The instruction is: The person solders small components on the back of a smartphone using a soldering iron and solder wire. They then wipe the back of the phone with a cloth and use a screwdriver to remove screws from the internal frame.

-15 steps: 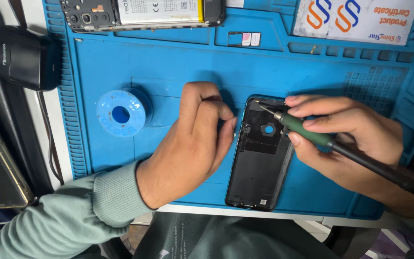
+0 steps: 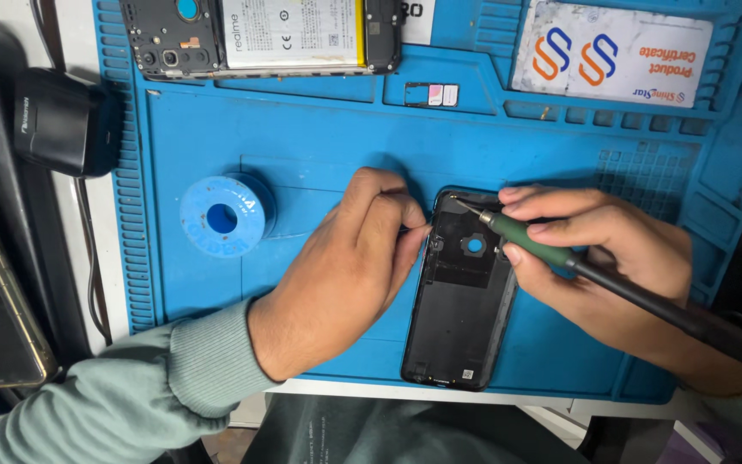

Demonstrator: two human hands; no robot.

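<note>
At the lower centre of the frame I saw the black phone back cover (image 2: 461,301) lying on the blue mat (image 2: 302,137). The left hand (image 2: 345,266) pinched its left edge, the right hand (image 2: 599,258) gripped a green-handled soldering iron (image 2: 577,262) with its tip at the cover's top. Farther left stood a blue solder spool (image 2: 222,217), and at the upper edge lay an opened phone (image 2: 264,34).

The left hand (image 2: 349,258) lies knuckles up, fingers curled inward with the fingertips pinched together at its right side; its forearm, in a grey-green ribbed sleeve, comes in from the lower left. The right hand (image 2: 599,258) reaches in from the right, fingers closed in a pen grip.
</note>
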